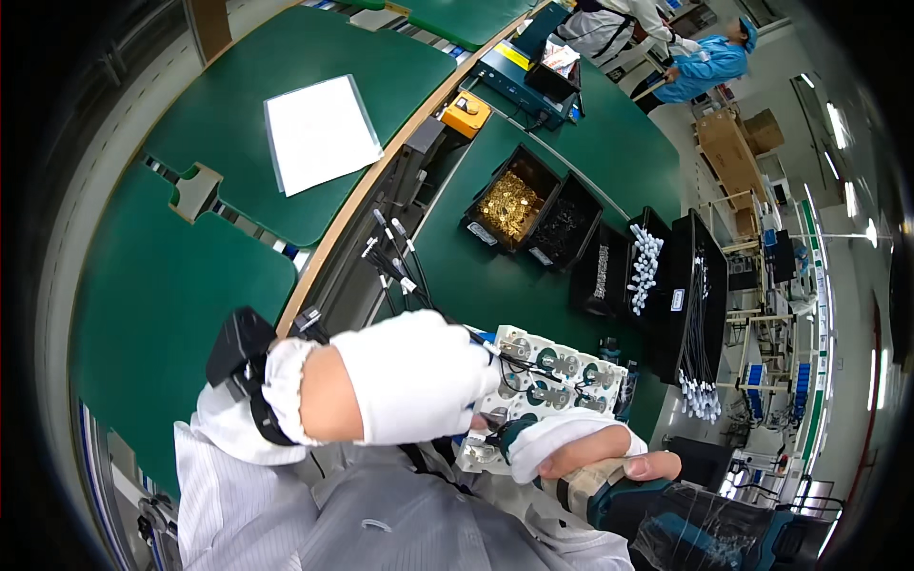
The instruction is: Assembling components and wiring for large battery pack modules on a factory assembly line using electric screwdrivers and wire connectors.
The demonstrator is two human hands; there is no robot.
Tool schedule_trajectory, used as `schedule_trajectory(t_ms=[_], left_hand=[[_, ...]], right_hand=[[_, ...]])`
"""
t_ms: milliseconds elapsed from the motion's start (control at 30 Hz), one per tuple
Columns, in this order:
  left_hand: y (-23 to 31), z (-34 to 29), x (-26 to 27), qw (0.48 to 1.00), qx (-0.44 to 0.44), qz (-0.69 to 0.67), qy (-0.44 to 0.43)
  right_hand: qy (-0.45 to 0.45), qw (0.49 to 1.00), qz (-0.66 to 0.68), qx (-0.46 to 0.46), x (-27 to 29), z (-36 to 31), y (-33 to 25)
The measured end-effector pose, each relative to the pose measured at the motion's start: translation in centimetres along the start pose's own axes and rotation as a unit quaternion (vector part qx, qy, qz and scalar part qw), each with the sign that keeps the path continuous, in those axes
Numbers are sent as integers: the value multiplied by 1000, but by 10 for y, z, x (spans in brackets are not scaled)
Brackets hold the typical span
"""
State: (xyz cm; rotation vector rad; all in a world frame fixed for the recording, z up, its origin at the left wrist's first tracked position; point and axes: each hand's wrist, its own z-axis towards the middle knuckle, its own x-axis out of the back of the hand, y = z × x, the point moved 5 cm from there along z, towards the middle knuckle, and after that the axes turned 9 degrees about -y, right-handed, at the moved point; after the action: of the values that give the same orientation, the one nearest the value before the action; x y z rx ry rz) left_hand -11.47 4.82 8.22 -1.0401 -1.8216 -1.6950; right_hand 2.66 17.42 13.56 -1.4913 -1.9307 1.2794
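Observation:
My left hand (414, 376), in a white glove with bare fingertips, reaches across a white fixture block (547, 343). Its fingers are closed low over the near-left part of the block; what they pinch is hidden. Round metal-and-green parts sit in the block's pockets, and thin black cables (514, 366) run over it. My right hand (576, 452), also gloved with bare fingertips, wraps the taped front of a teal-and-black cordless screwdriver (705, 528). The tool lies sideways, its nose pointing left beside my left fingertips. Its tip's exact contact cannot be made out.
Black bins hold brass-coloured small parts (511, 206), dark parts (564, 228), silver screws (601, 271), white-capped pieces (645, 266) and white-ended cables (700, 333). More cables (400, 257) stand at the bench edge. A white sheet (322, 133) lies left. A person in blue (709, 71) stands far right.

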Motion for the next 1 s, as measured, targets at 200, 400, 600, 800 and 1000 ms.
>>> schedule_trajectory(t_ms=[200,400,600,800,1000], left_hand=[[27,-18,-71,991,25,57,117],[27,-18,-89,968,46,-5,246],[29,-15,-102,959,62,-35,275],[38,-11,-102,958,81,-23,276],[49,-11,-98,954,107,-2,279]], right_hand=[[-59,959,-39,273,-14,-24,4],[-32,973,34,226,-28,-27,21],[-35,994,36,98,-31,-9,24],[-52,997,-19,49,-31,-39,6],[419,702,-297,493,-24,-181,33]])
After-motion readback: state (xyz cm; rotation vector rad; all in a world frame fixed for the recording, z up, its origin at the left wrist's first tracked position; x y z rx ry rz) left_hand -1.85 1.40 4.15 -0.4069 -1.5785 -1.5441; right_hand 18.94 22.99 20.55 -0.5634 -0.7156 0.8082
